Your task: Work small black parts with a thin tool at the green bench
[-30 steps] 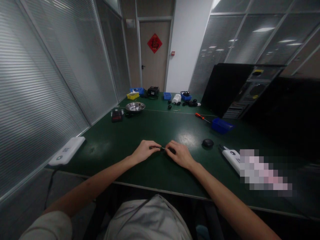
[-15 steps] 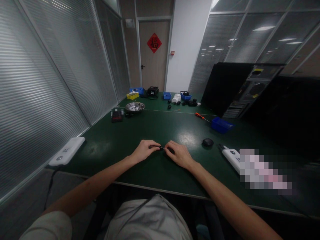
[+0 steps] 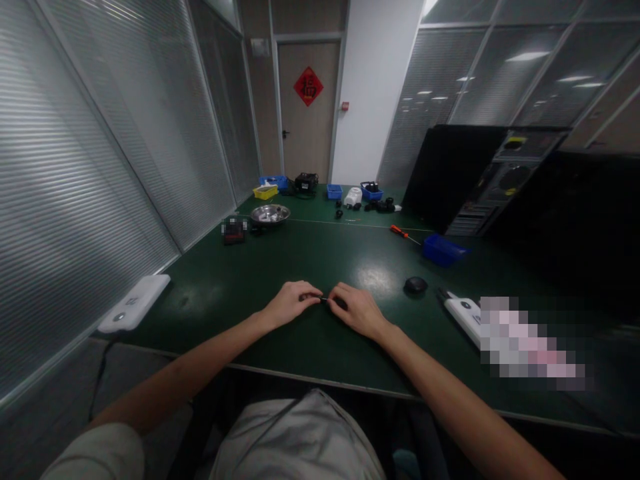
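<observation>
Over the near middle of the green table [image 3: 300, 257], my left hand [image 3: 293, 303] pinches a small dark item whose shape is mostly hidden by the fingers. My right hand [image 3: 356, 310] is closed on another small dark piece, partly covered by the fingers. A thin, light-coloured bit [image 3: 325, 299] shows in the narrow gap between the fingertips of both hands. The hands nearly touch. Right of my right hand lies a round black object [image 3: 415, 286].
An orange-handled screwdriver [image 3: 399, 231] lies beside a blue bin [image 3: 443, 249]. White boxes [image 3: 135, 303] [image 3: 465, 315] lie left and right. A metal dish [image 3: 270, 214], a yellow tray [image 3: 265, 192] and small blue baskets [image 3: 334, 192] stand farther back. Computer cases [image 3: 505, 180] stand at right.
The fingertips of both hands have shifted slightly, and a little less of the dark item shows at my left fingertips. Both hands keep their closed hold.
</observation>
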`<state>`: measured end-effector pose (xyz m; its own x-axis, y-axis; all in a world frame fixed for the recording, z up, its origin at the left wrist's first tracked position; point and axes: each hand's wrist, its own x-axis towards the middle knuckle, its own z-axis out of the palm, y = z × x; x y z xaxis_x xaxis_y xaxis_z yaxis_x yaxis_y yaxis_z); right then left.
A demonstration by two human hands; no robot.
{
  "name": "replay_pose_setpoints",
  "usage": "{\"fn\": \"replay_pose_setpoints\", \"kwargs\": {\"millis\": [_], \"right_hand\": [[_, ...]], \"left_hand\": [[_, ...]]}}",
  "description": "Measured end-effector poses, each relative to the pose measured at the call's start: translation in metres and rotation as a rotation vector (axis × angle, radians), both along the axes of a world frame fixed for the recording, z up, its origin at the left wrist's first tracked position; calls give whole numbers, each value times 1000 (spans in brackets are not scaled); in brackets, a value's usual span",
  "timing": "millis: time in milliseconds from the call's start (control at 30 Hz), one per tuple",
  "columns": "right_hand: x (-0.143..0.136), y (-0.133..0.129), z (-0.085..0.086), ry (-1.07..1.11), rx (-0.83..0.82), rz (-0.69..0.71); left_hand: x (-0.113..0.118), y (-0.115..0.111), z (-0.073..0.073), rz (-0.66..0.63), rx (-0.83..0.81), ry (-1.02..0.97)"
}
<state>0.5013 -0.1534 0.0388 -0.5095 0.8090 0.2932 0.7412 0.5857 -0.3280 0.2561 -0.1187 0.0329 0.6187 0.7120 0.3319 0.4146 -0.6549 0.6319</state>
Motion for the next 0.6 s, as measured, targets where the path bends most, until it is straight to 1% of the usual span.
{"fn": "replay_pose_setpoints", "kwargs": {"millis": [67,133,233,333,400,467,533,600], "right_hand": [[-2,-1,0,-47,26,10],[-5,-2,0,-75,46,16],[-7,-1,0,-81,51,16],[-8,-1,0,-76,47,16],[-7,-1,1,-79,49,13],[-7,-2,2,-84,51,8],[-7,-3,3,-90,52,4],[-7,-4,4,-91,56,2]], "left_hand": [[1,-1,0,-37,67,21],[2,-2,0,-60,89,24],[3,-3,0,-51,47,-6],[1,-1,0,-9,-48,-47],[-1,4,-1,34,-99,-69],[-3,12,-2,88,-96,-76],[-5,23,-3,120,-41,-46],[-7,33,-6,113,26,15]]}}
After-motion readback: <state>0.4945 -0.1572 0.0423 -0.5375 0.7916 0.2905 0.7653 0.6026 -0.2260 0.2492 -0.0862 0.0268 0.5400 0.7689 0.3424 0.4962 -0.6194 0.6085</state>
